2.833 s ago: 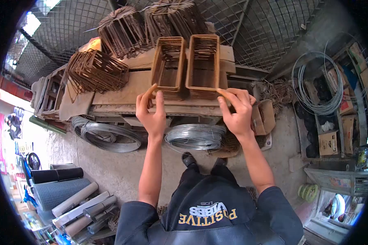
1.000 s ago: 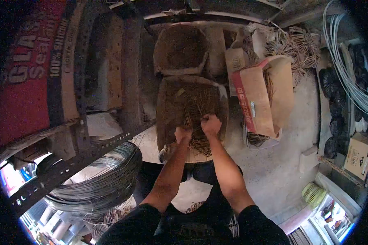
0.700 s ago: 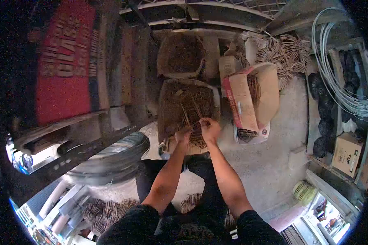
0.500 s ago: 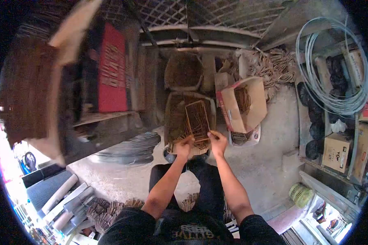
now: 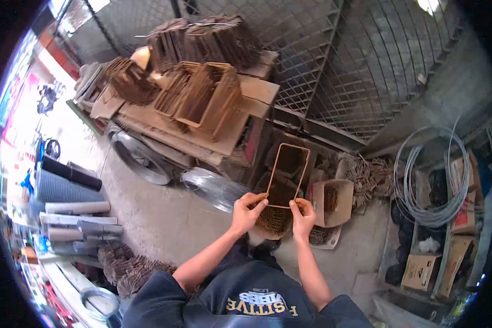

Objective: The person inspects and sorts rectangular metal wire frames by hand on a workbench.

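A rectangular rebar stirrup (image 5: pixel 294 146), rusty brown and thin, is held up in front of me by its near corners. My left hand (image 5: pixel 247 212) pinches the left corner and my right hand (image 5: pixel 303 217) the right one. Below it is an open container with many rusty bent-wire pieces (image 5: pixel 273 221). Just right of my right hand stands an open cardboard box (image 5: pixel 344 206) with more rusty pieces inside.
To the left, a workbench (image 5: pixel 202 139) carries stacks of rectangular stirrups (image 5: pixel 202 93). Wire coils (image 5: pixel 216 188) lie beneath its edge. A large loop of wire (image 5: pixel 413 191) hangs over the shelf at right. Mesh rolls (image 5: pixel 68 186) and bundled rusty pieces (image 5: pixel 134 270) are at left.
The view has swung left and up, bringing the bench top into sight. Both hands have lifted the stirrup from low over the container to a raised position, still gripping it.
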`<state>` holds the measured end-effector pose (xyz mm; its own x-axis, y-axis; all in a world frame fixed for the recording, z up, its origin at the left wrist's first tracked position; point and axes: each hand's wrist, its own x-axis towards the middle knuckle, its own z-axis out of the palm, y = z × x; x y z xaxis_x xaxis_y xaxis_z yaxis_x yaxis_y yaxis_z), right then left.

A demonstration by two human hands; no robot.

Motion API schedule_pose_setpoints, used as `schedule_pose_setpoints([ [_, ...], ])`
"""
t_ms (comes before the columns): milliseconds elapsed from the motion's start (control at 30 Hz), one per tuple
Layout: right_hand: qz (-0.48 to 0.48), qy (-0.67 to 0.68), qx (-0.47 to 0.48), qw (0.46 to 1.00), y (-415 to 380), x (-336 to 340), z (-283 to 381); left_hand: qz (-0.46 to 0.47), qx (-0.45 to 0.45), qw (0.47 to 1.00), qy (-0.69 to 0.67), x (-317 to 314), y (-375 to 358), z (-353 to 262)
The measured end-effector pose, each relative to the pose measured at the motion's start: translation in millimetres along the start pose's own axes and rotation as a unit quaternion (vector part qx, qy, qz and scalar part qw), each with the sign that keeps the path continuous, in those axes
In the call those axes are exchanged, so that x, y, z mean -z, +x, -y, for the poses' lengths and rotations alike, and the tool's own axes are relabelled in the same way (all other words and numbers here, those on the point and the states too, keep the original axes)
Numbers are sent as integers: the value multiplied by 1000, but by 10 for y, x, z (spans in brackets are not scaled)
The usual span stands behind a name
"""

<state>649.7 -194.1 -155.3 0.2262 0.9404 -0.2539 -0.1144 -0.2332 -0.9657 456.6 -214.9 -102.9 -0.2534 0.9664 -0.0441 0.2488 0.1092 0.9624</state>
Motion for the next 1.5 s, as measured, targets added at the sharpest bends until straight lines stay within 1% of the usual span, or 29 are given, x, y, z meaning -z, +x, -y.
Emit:
schedule_pose_setpoints([
  [33, 11, 13, 50, 999, -40, -131, 106, -14, -22, 1000, -2, 131, 2, -52],
  [67, 20, 28, 98, 995, -90, -271, 216, -26, -23, 999, -2, 254, -3, -115],
  [133, 26, 33, 108, 993, -203, -579, 453, -71, -56, 995, -28, 541, -30, -364],
  [200, 43, -1, 182, 982, -259, -830, 593, -90, -53, 994, -22, 851, -8, -470],
  [233, 57, -34, 208, 976, -311, -968, 739, -110, -76, 990, -37, 985, 38, -482],
  [267, 60, -36, 209, 975, -350, -1117, 856, -130, -97, 985, -52, 1127, 87, -490],
  [300, 71, -66, 257, 962, -378, -1273, 964, -136, -92, 985, -42, 1301, 144, -517],
  [333, 81, -95, 304, 944, -421, -1441, 1080, -143, -86, 982, -88, 1460, 194, -592],
  [367, 83, -150, 334, 927, -472, -1589, 1233, -146, -73, 982, -96, 1635, 265, -596],
  [400, 82, -150, 333, 927, -487, -1765, 1341, -148, -60, 982, -104, 1822, 344, -598],
  [433, 94, -168, 404, 894, -497, -1938, 1432, -143, -57, 980, -125, 2018, 409, -710],
  [467, 105, -184, 474, 855, -503, -2115, 1510, -134, -56, 977, -154, 2206, 534, -647],
  [500, 106, -206, 484, 844, -520, -2281, 1561, -122, -56, 976, -170, 2407, 643, -714],
  [533, 103, -207, 484, 844, -516, -2445, 1615, -109, -54, 975, -185, 2598, 745, -769],
  [567, 115, -223, 516, 819, -496, -2621, 1673, -112, -64, 981, -148, 2797, 893, -726],
  [600, 126, -238, 548, 792, -459, -2790, 1711, -107, -65, 982, -142, 2957, 1014, -770],
  [700, 128, -266, 554, 779, -312, -3266, 1761, -71, -101, 981, -146, 3371, 1472, -737],
  [733, 125, -279, 559, 771, -258, -3407, 1769, -66, -101, 982, -147, 3466, 1626, -708],
  [767, 115, -287, 552, 775, -204, -3533, 1756, -56, -101, 984, -134, 3543, 1790, -673],
  [800, 109, -289, 550, 776, -171, -3647, 1755, -45, -101, 987, -120, 3606, 1947, -633],
  [867, 77, -338, 548, 761, -110, -3834, 1770, -45, -96, 989, -106, 3678, 2233, -566],
  [933, 70, -354, 536, 763, -85, -3954, 1803, -25, -96, 994, -51, 3745, 2425, -531],
  [1000, 71, -394, 522, 753, -28, -4037, 1805, -21, -93, 995, -42, 3750, 2588, -447],
  [1100, 63, -419, 508, 750, 12, -4106, 1782, -12, -90, 996, -8, 3730, 2742, -297],
  [1167, 61, -428, 505, 747, 36, -4120, 1763, -39, -120, 992, 19, 3701, 2809, -178],
  [1300, 57, -436, 506, 742, 39, -4128, 1742, -50, -105, 991, 62, 3707, 2754, -290],
  [1367, 55, -440, 503, 742, 43, -4121, 1734, -82, -147, 984, 58, 3682, 2782, -218],
  [1500, 62, -444, 507, 736, 44, -4094, 1733, -76, -148, 981, 97, 3711, 2744, -233],
])
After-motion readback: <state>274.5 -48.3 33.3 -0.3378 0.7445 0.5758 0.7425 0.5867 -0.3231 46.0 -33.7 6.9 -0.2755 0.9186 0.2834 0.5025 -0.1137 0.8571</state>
